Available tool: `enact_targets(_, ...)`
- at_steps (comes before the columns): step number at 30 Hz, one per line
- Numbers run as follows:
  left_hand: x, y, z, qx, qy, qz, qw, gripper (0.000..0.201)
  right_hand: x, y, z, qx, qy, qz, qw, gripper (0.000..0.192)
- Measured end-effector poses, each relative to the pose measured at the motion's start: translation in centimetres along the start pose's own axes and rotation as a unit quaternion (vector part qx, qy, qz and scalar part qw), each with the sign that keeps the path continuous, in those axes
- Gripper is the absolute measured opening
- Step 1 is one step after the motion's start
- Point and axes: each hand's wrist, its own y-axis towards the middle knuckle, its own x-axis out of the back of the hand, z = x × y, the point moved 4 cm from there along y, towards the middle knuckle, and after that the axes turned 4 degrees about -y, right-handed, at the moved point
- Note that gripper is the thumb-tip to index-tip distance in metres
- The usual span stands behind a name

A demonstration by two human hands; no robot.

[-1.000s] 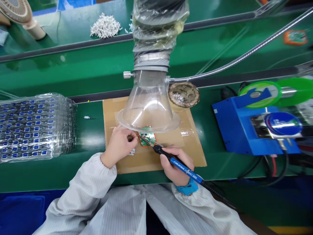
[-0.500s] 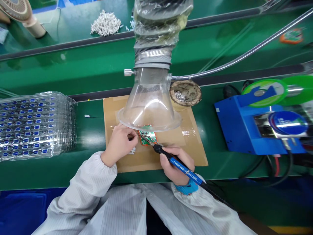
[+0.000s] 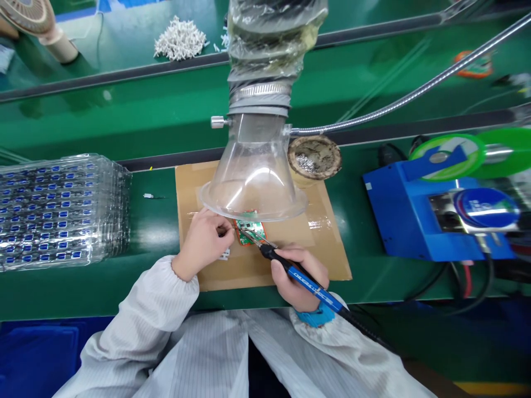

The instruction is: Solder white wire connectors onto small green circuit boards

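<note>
A small green circuit board (image 3: pixel 258 234) with an orange-red edge lies on the brown cardboard (image 3: pixel 286 271), partly beneath the clear funnel hood. My right hand (image 3: pixel 302 276) is wrapped round a blue and black soldering iron (image 3: pixel 311 284), whose metal tip reaches over the board. At the board's left edge, the fingers of my left hand (image 3: pixel 207 240) are pinched together; whatever they hold is too small to make out. A little white piece (image 3: pixel 224 254) rests on the cardboard by my left fingers.
The clear hood (image 3: pixel 255 188) hangs low over the work. Stacked clear trays (image 3: pixel 110 221) stand at left, near a small white connector (image 3: pixel 148 195). A round dish (image 3: pixel 327 157) of solder bits sits behind the cardboard. At right is a blue solder feeder (image 3: pixel 398 215). White parts (image 3: pixel 180 40) lie heaped on the shelf.
Both hands and the soldering iron stay almost where they were. On the green surface at upper right, the orange-edged board has shifted to the left.
</note>
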Motion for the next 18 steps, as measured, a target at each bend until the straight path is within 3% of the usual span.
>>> enact_targets(7,0.0,0.0,-0.2,0.007,0.003,0.002,1.0,0.024,0.2,-0.1,-0.3,-0.006,0.004,-0.022,1.0,0.009)
enact_targets(11,0.0,0.0,-0.1,0.006,0.002,0.004,1.0,0.025,0.1,-0.2,-0.4,-0.017,-0.004,0.0,1.0,0.008)
enact_targets(18,0.1,0.0,-0.2,-0.002,0.009,-0.006,1.0,0.026,0.5,-0.9,-1.8,-0.079,0.079,-0.071,0.991,0.009)
